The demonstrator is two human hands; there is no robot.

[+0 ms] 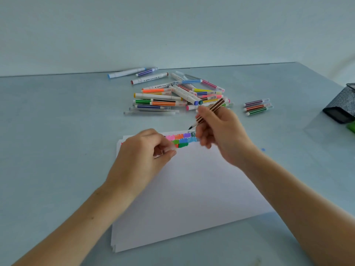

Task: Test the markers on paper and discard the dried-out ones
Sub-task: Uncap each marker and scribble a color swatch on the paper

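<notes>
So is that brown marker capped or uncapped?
Uncapped: the brown marker in the right hand shows its bare dark tip above the paper.

Mesh holder (342,104) cut off at rt edge; left hand (142,156) hides swatches (182,140), maybe pinching clear cap.

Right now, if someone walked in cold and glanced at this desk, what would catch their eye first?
Probably the jumble of colourful markers heaped at the far middle of the table. Next, the right hand holding an uncapped brown marker above the top edge of the white paper, where bright scribbles run in rows. The left hand pinches a clear cap beside them.
</notes>
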